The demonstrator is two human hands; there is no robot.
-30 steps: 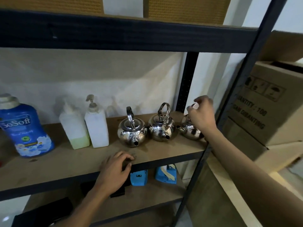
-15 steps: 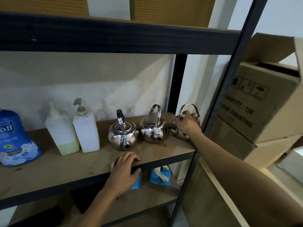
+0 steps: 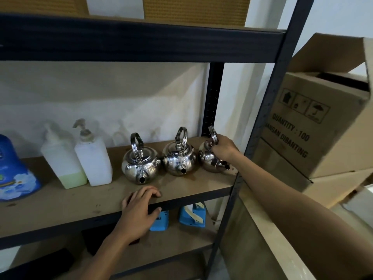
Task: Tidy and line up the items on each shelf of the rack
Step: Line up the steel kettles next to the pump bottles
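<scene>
Three small steel kettles are seen in a row at the right end of the middle shelf (image 3: 66, 207) of the rack. The rightmost kettle (image 3: 209, 159) is gripped by the right hand (image 3: 225, 149), whose fingers are closed around the base of its raised handle; its spout is turned towards the shelf's right front corner, while the spouts of the middle kettle (image 3: 178, 160) and the left kettle (image 3: 140, 167) are pointed forward. The left hand (image 3: 140, 209) is laid flat, fingers spread and holding nothing, on the shelf's front edge. The step in hand is judged to be the squaring of this last kettle. It would best be done by a slight lift or a gentle twist on its base until the spout faces front, with the body kept off the middle kettle, which it nearly touches, and well back from the shelf's right edge. Two pump bottles (image 3: 93, 158) and a blue detergent bottle (image 3: 14, 174) are stood further left.
</scene>
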